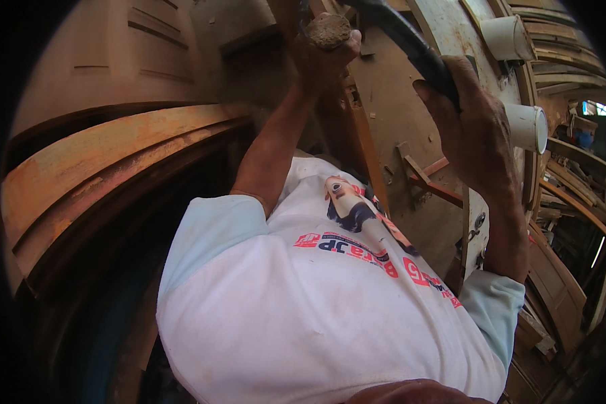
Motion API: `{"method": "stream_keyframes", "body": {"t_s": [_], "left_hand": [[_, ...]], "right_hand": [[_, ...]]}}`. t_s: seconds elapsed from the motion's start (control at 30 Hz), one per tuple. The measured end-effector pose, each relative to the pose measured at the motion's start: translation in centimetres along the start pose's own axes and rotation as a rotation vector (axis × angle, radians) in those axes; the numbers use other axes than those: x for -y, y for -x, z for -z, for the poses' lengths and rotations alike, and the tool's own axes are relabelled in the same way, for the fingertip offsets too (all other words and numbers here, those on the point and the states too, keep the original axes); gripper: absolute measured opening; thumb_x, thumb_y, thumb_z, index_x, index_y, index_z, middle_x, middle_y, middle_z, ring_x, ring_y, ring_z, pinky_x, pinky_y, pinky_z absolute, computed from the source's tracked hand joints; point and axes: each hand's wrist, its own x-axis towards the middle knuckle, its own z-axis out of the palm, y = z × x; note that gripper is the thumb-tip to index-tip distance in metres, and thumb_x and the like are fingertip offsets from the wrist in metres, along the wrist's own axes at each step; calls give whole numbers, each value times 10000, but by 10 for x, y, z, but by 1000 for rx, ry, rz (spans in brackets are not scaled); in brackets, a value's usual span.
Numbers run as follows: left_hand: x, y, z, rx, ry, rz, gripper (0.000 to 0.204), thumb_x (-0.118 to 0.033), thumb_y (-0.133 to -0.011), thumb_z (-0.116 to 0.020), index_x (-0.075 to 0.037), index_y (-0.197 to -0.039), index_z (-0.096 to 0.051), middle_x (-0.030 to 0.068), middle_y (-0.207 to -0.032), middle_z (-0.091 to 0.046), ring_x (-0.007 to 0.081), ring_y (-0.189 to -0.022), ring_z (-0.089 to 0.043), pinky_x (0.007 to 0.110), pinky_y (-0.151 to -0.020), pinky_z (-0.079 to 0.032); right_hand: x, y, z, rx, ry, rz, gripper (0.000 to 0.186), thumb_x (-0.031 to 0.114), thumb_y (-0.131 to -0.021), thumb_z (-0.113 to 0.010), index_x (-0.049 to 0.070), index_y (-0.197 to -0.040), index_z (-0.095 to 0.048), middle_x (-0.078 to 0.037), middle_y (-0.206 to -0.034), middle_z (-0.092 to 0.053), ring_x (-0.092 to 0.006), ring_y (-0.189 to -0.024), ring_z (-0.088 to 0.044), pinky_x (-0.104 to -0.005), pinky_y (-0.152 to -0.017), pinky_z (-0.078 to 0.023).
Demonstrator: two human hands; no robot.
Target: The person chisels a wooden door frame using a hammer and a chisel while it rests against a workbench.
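My left hand [320,67] is raised at the top of the view, its fingers wrapped round a wooden handle with a worn, round end [328,31]. Higher up on the right, my right hand [471,124] is closed on a curved black bar-like handle [407,44]. That bar runs up and left past the top edge, close to the wooden handle. What either tool has at its far end is cut off by the frame. Behind my left wrist stands a brown wooden beam [363,135] with a notch cut in it.
Stacked thick boards [124,148] and a panelled wooden door [108,47] stand at the left. Two white cylindrical containers [526,128] sit along a pale bench [451,27] on the right. Wood scraps [414,165] lie on the floor; beyond the bench, timber strips [572,47] are piled.
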Motion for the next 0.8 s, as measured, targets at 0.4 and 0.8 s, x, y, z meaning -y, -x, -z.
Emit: {"method": "stream_keyframes", "body": {"t_s": [0.4,0.8], "left_hand": [[-34,-8,-27,112,-87,190,284,-217,-807,-825,-70,-1015,-701,30,-938,-742,99,-863,-701,293,-801,-588],[-39,-16,-22,227,-31,200,273,-123,-822,-800,-45,-1061,-692,23,-964,-735,85,-876,-672,283,-818,-572]], "right_hand": [[5,5,16,-319,-264,-77,326,365,-1030,-647,48,-1061,-580,-60,-653,-522,-196,-563,-528,-347,-538,-421],[-13,19,-4,-61,-127,-227,398,408,-1050,-597,16,-1108,-576,-189,-723,-595,-343,-693,-618,-475,-685,-475]]}}
